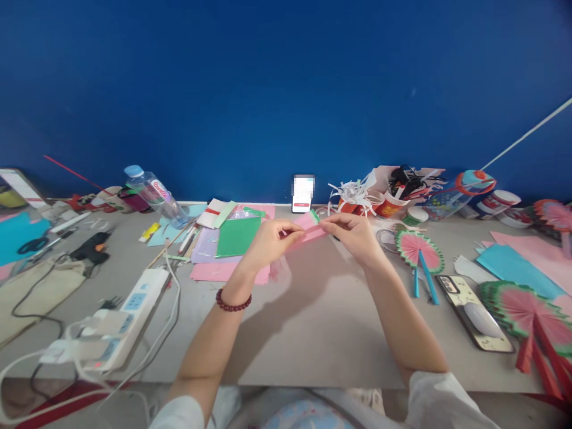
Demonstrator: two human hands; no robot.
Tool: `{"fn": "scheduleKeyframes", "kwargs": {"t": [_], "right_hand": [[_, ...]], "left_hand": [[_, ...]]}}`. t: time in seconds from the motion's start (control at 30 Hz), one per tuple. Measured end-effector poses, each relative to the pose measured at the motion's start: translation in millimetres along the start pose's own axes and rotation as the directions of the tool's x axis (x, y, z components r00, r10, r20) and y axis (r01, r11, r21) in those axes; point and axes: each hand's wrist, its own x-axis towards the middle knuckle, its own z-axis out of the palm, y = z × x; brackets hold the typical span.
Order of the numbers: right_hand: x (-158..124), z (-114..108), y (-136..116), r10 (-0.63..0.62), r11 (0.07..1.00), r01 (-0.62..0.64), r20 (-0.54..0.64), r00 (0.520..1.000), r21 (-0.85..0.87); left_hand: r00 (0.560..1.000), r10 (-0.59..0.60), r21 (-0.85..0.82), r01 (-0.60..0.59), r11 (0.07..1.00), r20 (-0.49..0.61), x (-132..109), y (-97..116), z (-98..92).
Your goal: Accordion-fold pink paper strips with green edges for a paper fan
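Both my hands are raised above the grey table and pinch one pink paper strip with a green edge. My left hand, with a dark red bead bracelet on its wrist, grips the strip's left part. My right hand has its fingers closed on the right end. The strip looks folded or pleated between them.
Coloured paper sheets lie behind my hands, a phone leans on the blue wall. At left are a power strip, a glue gun, scissors and a bottle. At right are pleated paper fans, another phone and cups.
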Motion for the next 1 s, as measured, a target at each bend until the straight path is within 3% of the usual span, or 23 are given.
{"fn": "scheduleKeyframes", "kwargs": {"t": [0.23,0.6,0.8,1.0], "right_hand": [[-3.9,5.3,-1.6,-0.057,0.996,0.058,0.021,0.998,-0.066],[-5.2,3.3,-6.3,-0.077,0.995,0.086,0.162,0.984,-0.052],[-9.8,8.0,-10.4,-0.191,0.960,0.200,0.065,0.979,-0.194],[-16.0,14.0,-19.0,-0.324,0.881,0.315,0.035,0.945,-0.353]], "left_hand": [[0.999,0.029,-0.099,-0.028,0.995,0.014,0.3,-1.1,9.3],[0.988,0.114,-0.120,-0.126,0.985,-0.103,4.5,-3.4,10.3],[0.959,0.231,0.019,-0.231,0.973,-0.163,1.6,-2.1,12.7],[0.884,0.418,0.194,-0.382,0.904,-0.207,0.8,-0.1,13.2]]}}
